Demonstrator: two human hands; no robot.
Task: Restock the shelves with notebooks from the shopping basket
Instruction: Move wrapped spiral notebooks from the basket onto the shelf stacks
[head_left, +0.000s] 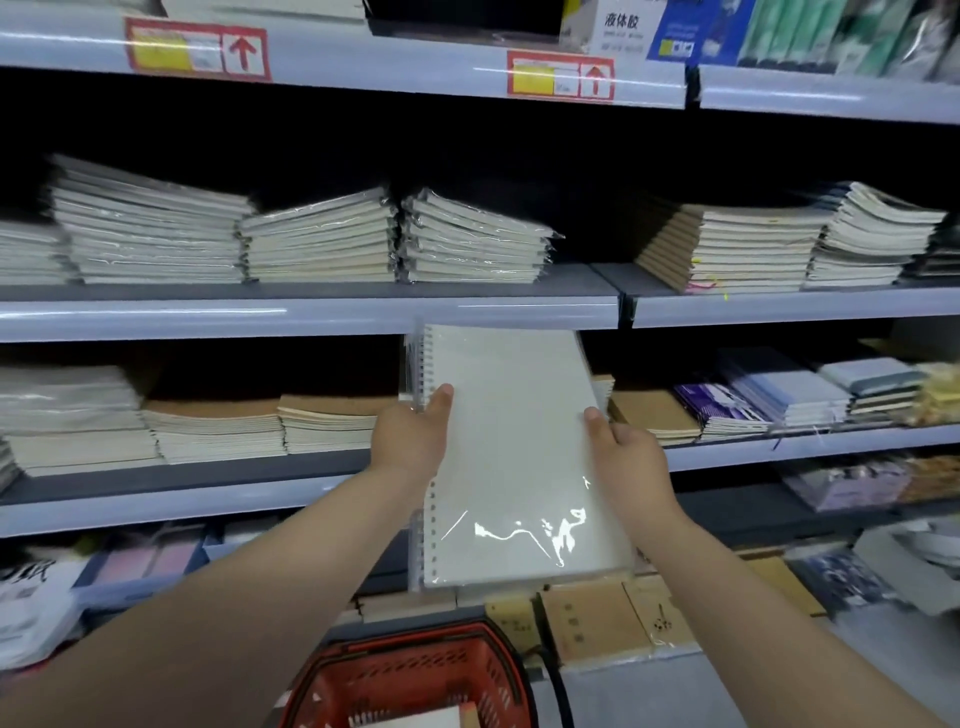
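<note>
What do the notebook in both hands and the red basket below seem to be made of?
Spiral notebook: pale matte cover, paper or frosted plastic, inside glossy clear film; bright wrinkled glare near its lower edge shows the wrap. Red shopping basket: likely moulded plastic, with slotted lattice walls and slight sheen.

Pale grey store shelves are carrying rows of stationery. The top shelf (363, 57) is bearing a white carton (618, 26) and green packets (810, 36), with two red-framed price labels (197, 49) sticking to its front lip. On the middle shelf (311, 312), plastic-wrapped notebook stacks (322, 244) are sitting side by side, touching, while a brown-spined stack (727, 249) is sitting just beside a white stack (872, 239) further right. The lower shelf (208, 499) is holding kraft-covered stacks (218, 431) at left, and a purple pile (717, 410), a blue pile (784, 389) and a grey pile (872, 384) at right. Below these, wrapped kraft notebooks (592, 629) are lying flat.
</note>
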